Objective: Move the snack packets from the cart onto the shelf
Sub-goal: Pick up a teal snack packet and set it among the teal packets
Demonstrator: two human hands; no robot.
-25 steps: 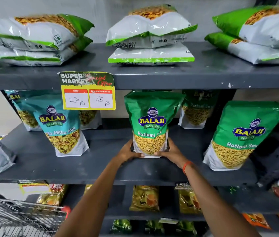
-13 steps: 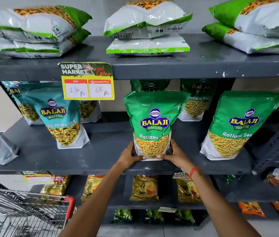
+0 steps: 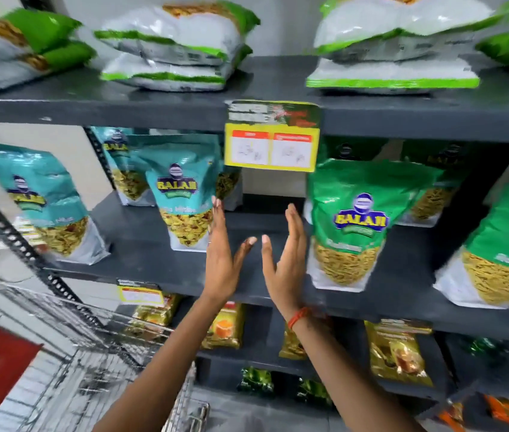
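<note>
A green Balaji Ratlami Sev packet (image 3: 356,226) stands upright on the dark grey middle shelf (image 3: 141,241). My right hand (image 3: 284,263) is open, palm flat, just left of that packet and apart from it. My left hand (image 3: 223,260) is open too, fingers straight, in front of the shelf and beside a teal Balaji packet (image 3: 181,194). Neither hand holds anything. The wire cart (image 3: 69,353) sits at the lower left; whether it holds packets I cannot tell.
More teal packets (image 3: 41,201) stand at the left and another green packet (image 3: 502,244) at the right. Flat white-and-green packets (image 3: 169,48) lie on the top shelf. A yellow price tag (image 3: 271,135) hangs from the upper shelf edge. Lower shelves hold small yellow packets (image 3: 396,353).
Both hands have let go of the green packet, which now stands alone on the shelf. The hands have opened and drawn left, and the view has swung left toward the cart.
</note>
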